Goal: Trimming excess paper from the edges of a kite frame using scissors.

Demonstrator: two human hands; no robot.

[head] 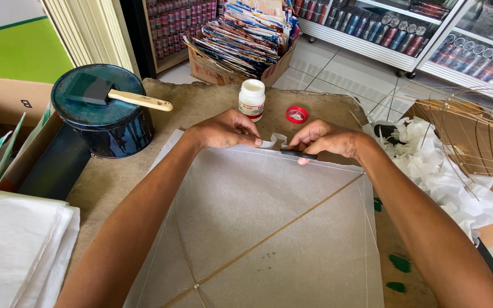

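Observation:
A translucent paper kite (269, 228) with thin wooden sticks crossing it lies on a worn brown table (201, 105). My left hand (226, 130) presses down on the kite's far edge, fingers closed over the paper. My right hand (323, 138) grips a thin black tool (298, 154) laid along that same edge, next to a small curled scrap of paper (275, 141). A small white glue bottle (251, 99) stands just beyond my hands, with its red cap (296, 114) lying beside it.
A dark blue round tin (104, 111) with a foam brush (115, 94) on its lid sits at the left. Folded white paper (18, 245) lies at lower left. Crumpled white paper (435, 165) and thin sticks (475, 137) fill a box at right. A carton of packets (246, 40) stands behind.

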